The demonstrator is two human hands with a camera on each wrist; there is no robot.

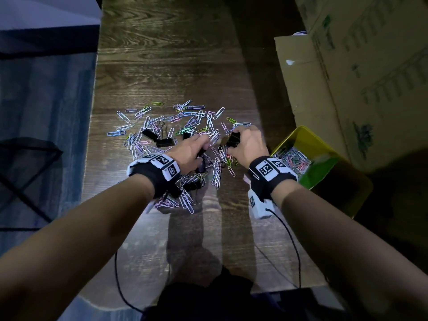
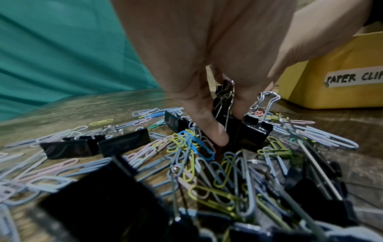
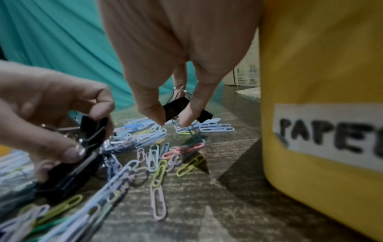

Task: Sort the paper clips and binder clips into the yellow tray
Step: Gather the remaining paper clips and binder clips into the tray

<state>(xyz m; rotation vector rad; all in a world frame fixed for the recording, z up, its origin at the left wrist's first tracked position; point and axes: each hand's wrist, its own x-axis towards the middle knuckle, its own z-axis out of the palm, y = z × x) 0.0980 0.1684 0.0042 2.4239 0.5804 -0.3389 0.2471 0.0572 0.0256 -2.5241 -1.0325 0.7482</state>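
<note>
Both my hands hold binder clips over the pile

My right hand [image 1: 249,144] pinches a black binder clip [image 3: 176,107] between thumb and fingers; my left hand [image 1: 188,150] grips another [image 3: 91,131]. The yellow tray [image 1: 308,135] sits at the tabletop's right edge, just beside my right hand, so that hand is nearer.

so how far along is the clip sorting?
Early. Done: some paper clips already lie in the yellow tray. In hand: the left hand and right hand each grip black binder clips. Left: most of the pile remains on the table.
</note>
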